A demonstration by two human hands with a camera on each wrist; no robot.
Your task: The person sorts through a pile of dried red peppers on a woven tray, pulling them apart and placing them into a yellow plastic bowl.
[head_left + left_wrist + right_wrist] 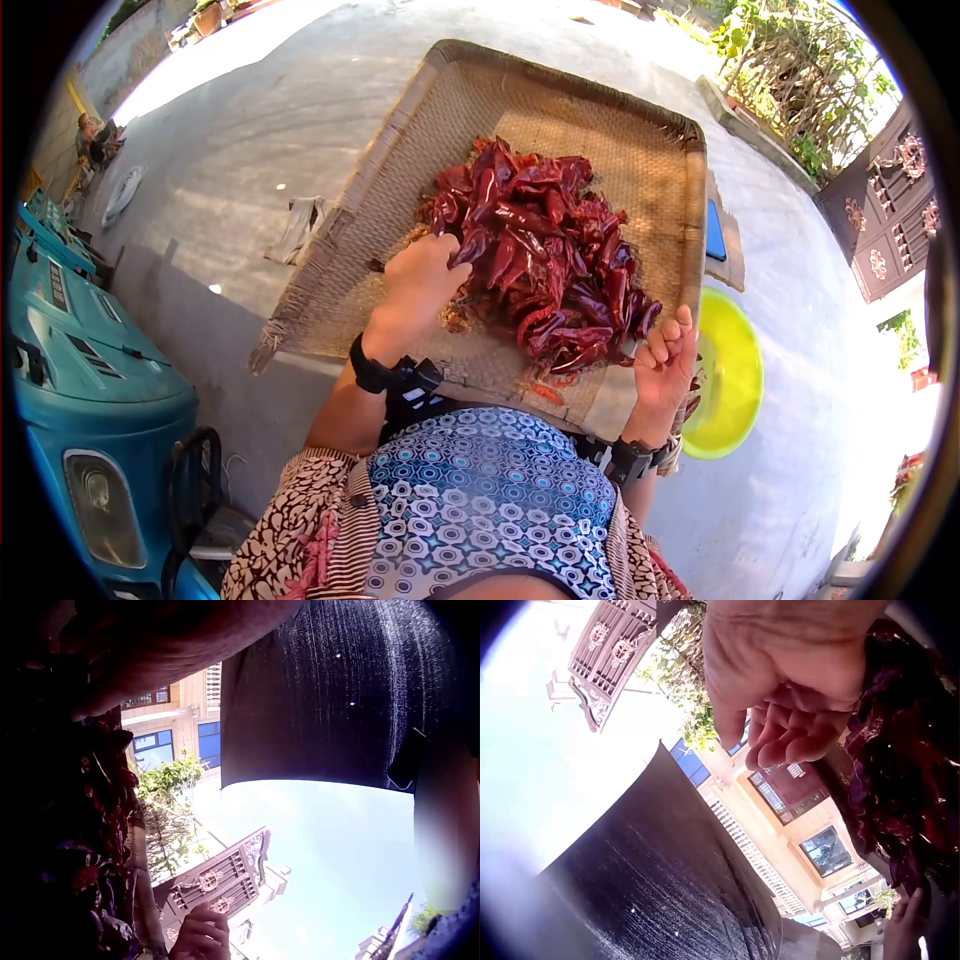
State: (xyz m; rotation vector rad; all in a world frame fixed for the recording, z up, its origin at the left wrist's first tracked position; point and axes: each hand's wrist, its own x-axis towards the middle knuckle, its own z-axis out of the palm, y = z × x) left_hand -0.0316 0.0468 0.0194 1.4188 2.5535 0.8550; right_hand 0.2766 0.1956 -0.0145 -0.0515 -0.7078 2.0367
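Observation:
A heap of dark red dried chili peppers [540, 255] lies in a woven tray [390, 190] in front of me. At the heap's left edge my left hand [420, 283] pinches one dried chili pepper [472, 246] between thumb and fingers. The right wrist view shows this left hand [906, 924] low at the right, up against the peppers. My right hand [666, 362] is at the tray's near right corner, palm up with fingers loosely bent and nothing in it. In the left wrist view, the pinched pepper is lost in shadow.
A yellow-green basin [728, 375] stands on the ground right of the tray. Beyond the tray's right rim lies a blue flat object [715, 232] on cardboard. A teal vehicle [100, 400] is close on the left. Small chili fragments [547, 393] lie along the tray's near side.

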